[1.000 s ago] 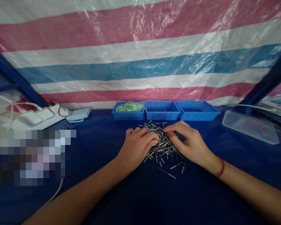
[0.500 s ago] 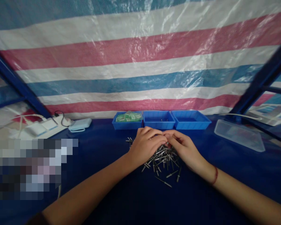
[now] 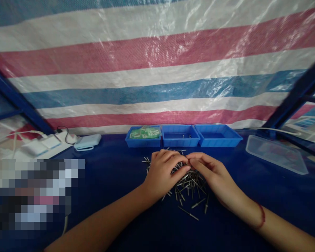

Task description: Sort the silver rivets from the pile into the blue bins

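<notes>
Bare left hand (image 3: pixel 161 171) and right hand (image 3: pixel 222 178) meet at centre, pinch unclear; many silvery metal rivets (image 3: pixel 190 182) lie loose, few small pieces (image 3: pixel 189 137) in the blue plastic middle bin (image 3: pixel 180 142).

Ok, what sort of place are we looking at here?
Probably a small workbench for sorting or assembling hardware: a heap of metal rivets lies on the blue tabletop, three small blue bins stand behind it, and a striped plastic sheet hangs as the back wall.
</notes>
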Demonstrator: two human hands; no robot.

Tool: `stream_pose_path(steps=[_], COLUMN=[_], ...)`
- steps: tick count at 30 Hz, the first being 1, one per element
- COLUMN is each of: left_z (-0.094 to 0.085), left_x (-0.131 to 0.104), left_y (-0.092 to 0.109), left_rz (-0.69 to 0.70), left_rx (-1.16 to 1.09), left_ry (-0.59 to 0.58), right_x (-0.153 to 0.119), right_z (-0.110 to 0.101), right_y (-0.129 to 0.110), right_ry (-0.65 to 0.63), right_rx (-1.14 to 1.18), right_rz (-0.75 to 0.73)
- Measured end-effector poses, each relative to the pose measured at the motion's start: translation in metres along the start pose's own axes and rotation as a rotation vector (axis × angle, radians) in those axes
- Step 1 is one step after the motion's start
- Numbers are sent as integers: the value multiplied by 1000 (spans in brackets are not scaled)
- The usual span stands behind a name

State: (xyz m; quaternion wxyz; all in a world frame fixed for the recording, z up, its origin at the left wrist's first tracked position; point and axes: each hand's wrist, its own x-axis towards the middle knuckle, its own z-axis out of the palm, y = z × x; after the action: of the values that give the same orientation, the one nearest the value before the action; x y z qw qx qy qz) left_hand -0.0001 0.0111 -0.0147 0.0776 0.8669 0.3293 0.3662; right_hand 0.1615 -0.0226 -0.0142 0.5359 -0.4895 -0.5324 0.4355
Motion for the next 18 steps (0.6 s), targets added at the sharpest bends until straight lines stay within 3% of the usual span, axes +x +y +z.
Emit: stream_pose_path(steps=[14,18], left_z=[13,13], left_x=[-2,-2], left_y=[-6,-5], left_rz=[-108,-134], left_rx=[-133,-91], left_ry=[145,136], right_x=[-5,-4], right_z=[5,5], right_y=[13,13], right_ry=[59,63], right_rx=[-208,-253], right_rz=[-197,-242])
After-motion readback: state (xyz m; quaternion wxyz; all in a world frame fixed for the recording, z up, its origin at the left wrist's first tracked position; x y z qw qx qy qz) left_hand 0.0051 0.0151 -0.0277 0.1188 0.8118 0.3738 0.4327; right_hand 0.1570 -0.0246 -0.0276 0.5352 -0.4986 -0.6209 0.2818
